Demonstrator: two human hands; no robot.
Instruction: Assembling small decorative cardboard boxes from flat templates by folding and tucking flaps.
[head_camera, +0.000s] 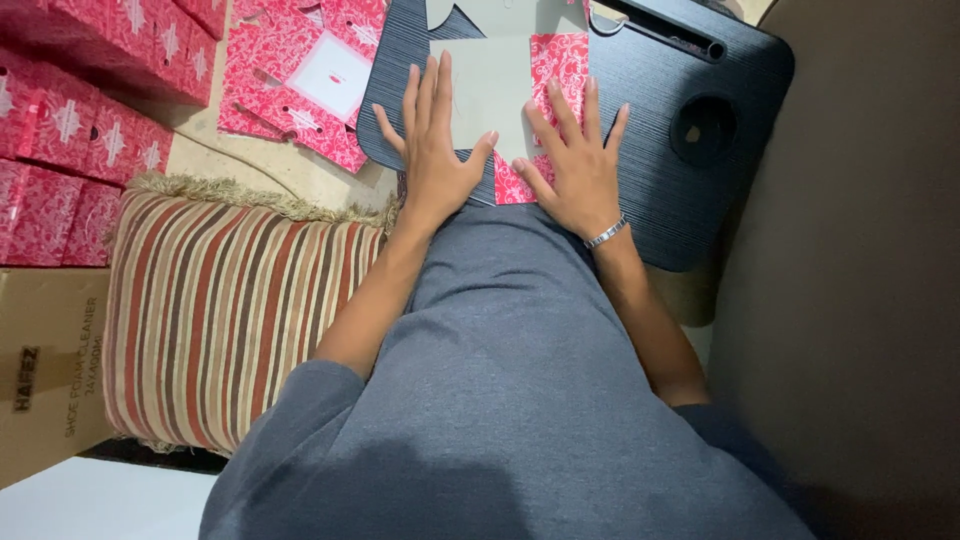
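We've got both hands flat on the work, so the middle of the dark ribbed lap tray (660, 190) is taken: left hand (435, 150) on the grey inside of the red patterned cardboard sheet (505, 95), right hand (575, 165) beside it. Free room is the bare tray to the right, up to the round cup recess (705, 130) and the slot along the far edge (670, 35). Leftward it's tight: loose red patterned flat box blanks (300, 85), stacked red boxes (75, 120), and a striped fringed cushion (230, 320) block that side.
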